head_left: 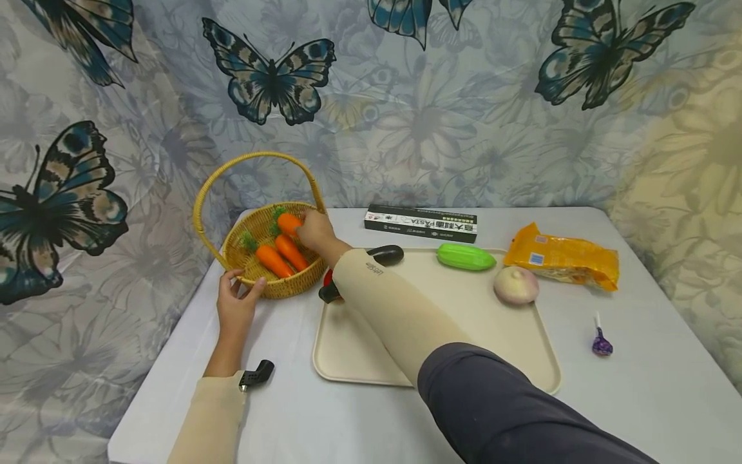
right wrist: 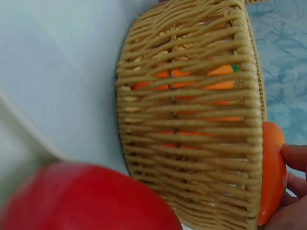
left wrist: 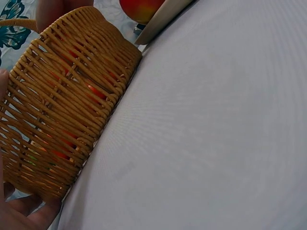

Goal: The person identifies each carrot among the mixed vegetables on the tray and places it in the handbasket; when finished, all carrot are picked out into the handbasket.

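A yellow wicker basket (head_left: 295, 284) with a tall hoop handle stands at the table's left. Orange carrots (head_left: 274, 260) with green tops lie inside. My right hand (head_left: 315, 231) is at the basket's right rim and holds an orange carrot (right wrist: 272, 170) between thumb and fingers. My left hand (head_left: 236, 306) grips the near-left rim of the basket; its fingers (left wrist: 45, 213) lie against the wicker. A red rounded fruit or vegetable (right wrist: 91, 201) sits beside the basket, mostly hidden by my right sleeve in the head view.
On the beige tray (head_left: 359, 374) lie a dark, glossy eggplant-like piece (head_left: 388, 255), a green ridged vegetable (head_left: 466, 256) and a pale purple-white onion or turnip (head_left: 516, 285). Behind is a black pasta box (head_left: 420, 223). An orange packet (head_left: 565, 256) and a purple lollipop (head_left: 601, 343) lie at right.
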Tool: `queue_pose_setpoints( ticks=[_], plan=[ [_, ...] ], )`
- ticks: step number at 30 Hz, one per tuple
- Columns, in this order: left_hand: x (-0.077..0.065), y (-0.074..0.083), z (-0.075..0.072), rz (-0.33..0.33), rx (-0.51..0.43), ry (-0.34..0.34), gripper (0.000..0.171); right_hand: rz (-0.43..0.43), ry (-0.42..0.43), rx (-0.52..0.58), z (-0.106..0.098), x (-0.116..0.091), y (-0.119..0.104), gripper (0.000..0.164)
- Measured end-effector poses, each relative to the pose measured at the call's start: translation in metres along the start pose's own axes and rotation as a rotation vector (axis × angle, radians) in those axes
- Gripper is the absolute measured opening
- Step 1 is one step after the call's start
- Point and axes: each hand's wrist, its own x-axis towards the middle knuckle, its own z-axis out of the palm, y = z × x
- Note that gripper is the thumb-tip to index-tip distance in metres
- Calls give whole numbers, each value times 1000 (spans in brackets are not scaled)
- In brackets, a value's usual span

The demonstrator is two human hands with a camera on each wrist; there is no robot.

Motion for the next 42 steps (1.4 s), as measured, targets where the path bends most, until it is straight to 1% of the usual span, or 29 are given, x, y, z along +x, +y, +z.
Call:
queue_pose_setpoints(
  ticks=[3,6,11,14,16,18,21,23,25,27,29,33,37,42],
  plan=[
    [0,0,0,-4,2,-4,66,36,-4,-9,2,0,-2,41],
    [-1,0,0,-11,0,-8,66,62,9,-13,4,1,-2,40],
    [0,0,0,-30,-3,-12,66,65,26,-20,6,2,-2,37],
    [1,0,0,-23,-3,-12,66,52,41,-53,5,2,-2,35],
    [1,-1,0,-13,-1,-10,66,40,51,-46,4,0,-1,34],
    [1,-2,0,-7,-3,-9,66,29,42,6,2,-2,1,35],
    [0,-3,0,-10,0,0,66,-11,16,124,-4,-9,5,37],
    [0,-3,-1,-10,1,4,66,-65,13,180,-12,-14,9,37],
    [0,-2,0,-6,4,6,66,-137,27,199,-22,-20,14,34],
    [1,-1,0,1,1,0,66,-193,50,202,-35,-27,20,32],
    [2,0,1,7,0,-11,67,-224,73,197,-49,-36,28,33],
    [4,0,1,3,5,-12,67,-225,95,208,-71,-61,46,35],
    [4,1,-1,-21,19,-2,69,-235,103,243,-83,-91,62,34],
    [1,0,0,-38,34,-7,69,-237,114,270,-88,-125,86,31]
  ],
)
